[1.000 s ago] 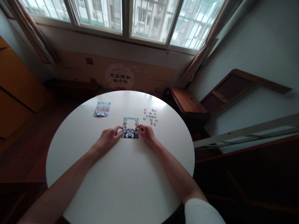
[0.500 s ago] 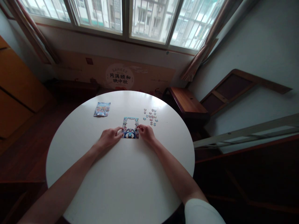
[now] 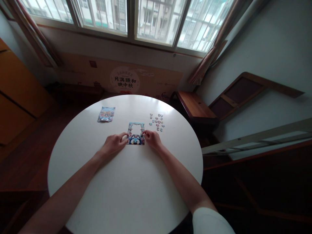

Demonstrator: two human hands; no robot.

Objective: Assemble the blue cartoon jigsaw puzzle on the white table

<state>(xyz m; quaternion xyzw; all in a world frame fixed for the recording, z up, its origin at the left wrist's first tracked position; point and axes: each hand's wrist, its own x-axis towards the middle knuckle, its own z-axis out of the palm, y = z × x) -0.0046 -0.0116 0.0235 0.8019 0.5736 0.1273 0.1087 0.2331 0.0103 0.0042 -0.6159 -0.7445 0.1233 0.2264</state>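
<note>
A small jigsaw puzzle (image 3: 136, 140) lies flat on the white table, its picture showing a blue cartoon face along the near side. White shows through a gap in its upper middle, framed by joined pieces. My left hand (image 3: 115, 142) has its fingers curled and closed at the puzzle's left edge. At the right edge, my right hand (image 3: 152, 138) is closed, thumb and forefinger pinched on the border. Whether a loose piece is between the right fingertips is too small to make out. Beyond my right hand lie several loose puzzle pieces (image 3: 158, 122).
A printed picture sheet (image 3: 106, 114) with a similar blue face rests at the far left of the round white table (image 3: 122, 188). A wooden stool or bench (image 3: 195, 105) stands past the table's right side. Windows and curtains are behind.
</note>
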